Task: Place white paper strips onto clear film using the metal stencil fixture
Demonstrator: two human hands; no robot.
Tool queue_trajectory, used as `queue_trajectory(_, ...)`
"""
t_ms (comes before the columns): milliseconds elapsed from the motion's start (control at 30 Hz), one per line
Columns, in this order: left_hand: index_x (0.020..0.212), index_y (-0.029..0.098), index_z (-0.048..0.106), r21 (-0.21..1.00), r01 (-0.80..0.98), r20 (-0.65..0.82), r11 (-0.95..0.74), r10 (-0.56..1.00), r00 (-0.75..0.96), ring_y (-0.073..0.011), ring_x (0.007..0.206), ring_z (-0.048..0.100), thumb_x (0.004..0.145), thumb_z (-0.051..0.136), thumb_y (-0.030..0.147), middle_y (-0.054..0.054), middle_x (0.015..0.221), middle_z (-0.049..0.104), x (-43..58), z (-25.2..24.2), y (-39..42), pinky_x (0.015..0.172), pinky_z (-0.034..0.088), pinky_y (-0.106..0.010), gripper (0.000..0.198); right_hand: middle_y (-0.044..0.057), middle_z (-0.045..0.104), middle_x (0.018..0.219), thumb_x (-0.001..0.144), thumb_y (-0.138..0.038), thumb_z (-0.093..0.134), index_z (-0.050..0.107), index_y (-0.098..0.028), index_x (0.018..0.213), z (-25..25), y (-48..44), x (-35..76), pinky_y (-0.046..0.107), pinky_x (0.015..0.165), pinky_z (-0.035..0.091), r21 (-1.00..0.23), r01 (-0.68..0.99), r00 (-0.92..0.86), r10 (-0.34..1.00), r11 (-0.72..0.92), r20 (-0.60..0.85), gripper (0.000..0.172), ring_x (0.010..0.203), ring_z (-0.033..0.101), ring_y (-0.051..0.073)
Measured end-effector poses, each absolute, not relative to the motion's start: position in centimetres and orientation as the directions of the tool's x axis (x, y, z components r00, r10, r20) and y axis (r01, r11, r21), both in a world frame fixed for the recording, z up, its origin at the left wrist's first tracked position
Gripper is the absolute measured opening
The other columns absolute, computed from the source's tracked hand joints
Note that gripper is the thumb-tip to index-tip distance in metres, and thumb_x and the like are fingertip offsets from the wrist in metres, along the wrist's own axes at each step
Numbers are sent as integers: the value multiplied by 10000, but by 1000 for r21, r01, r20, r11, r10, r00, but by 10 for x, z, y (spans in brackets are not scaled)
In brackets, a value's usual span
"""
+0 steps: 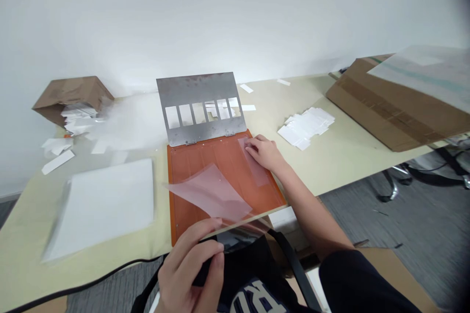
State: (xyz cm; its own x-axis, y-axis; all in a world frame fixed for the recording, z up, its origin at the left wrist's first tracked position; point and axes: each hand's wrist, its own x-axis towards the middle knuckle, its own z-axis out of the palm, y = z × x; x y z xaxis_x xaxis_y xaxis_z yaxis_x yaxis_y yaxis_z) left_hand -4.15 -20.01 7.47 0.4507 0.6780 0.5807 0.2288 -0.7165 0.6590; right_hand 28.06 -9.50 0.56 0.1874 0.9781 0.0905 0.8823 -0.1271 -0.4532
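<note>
On the table, an orange board carries a hinged metal plate with a row of rectangular cut-outs, raised at its back. My right hand has its fingers closed at the top of a narrow clear plastic film along the board's right side. A wider clear plastic film lies slanted across the board, its left corner over the edge. Close to the camera, my left hand pinches another clear film in front of the table edge. Part of that film is hard to make out.
A stack of white translucent sheets lies left of the board. Behind it, a cardboard box spills white slips. To the right are a pile of white cards and a large cardboard box. A black cable runs below the table edge.
</note>
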Motion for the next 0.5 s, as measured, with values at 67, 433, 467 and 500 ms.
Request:
queue_trajectory(67,1016,156,642,655,244,579,-716,682,447,-175,1099,696,852,554,-35,-128,1175,704,-40,73,-200,924,607,-264,267,111,669,1065,941,-267,541,681,-195,1160,11,-97,278,431,934,436,-491,865,183,976,-103,118,269,955,639,239)
queue_trajectory(433,906,174,632,661,245,630,-710,702,332,-146,949,749,825,557,-15,-86,1006,754,-16,72,-187,844,617,-216,219,10,738,932,879,-290,705,666,-234,1073,115,-183,187,279,739,551,-772,431,-325,878,468,351,206,818,671,140)
queue_trajectory(467,901,176,631,665,243,632,-707,705,321,-148,935,752,819,560,-15,-84,1002,754,-15,72,-188,829,623,-220,220,18,731,914,874,-287,705,666,-226,1065,118,-188,182,280,710,544,-750,484,-315,889,451,331,204,810,670,149)
queue_trajectory(500,891,180,625,668,239,637,-705,707,306,-148,916,754,813,561,-16,-81,997,754,-15,71,-188,809,628,-221,220,22,722,889,875,-289,699,665,-219,1053,119,-191,178,278,679,534,-729,529,-299,899,435,319,194,790,666,152)
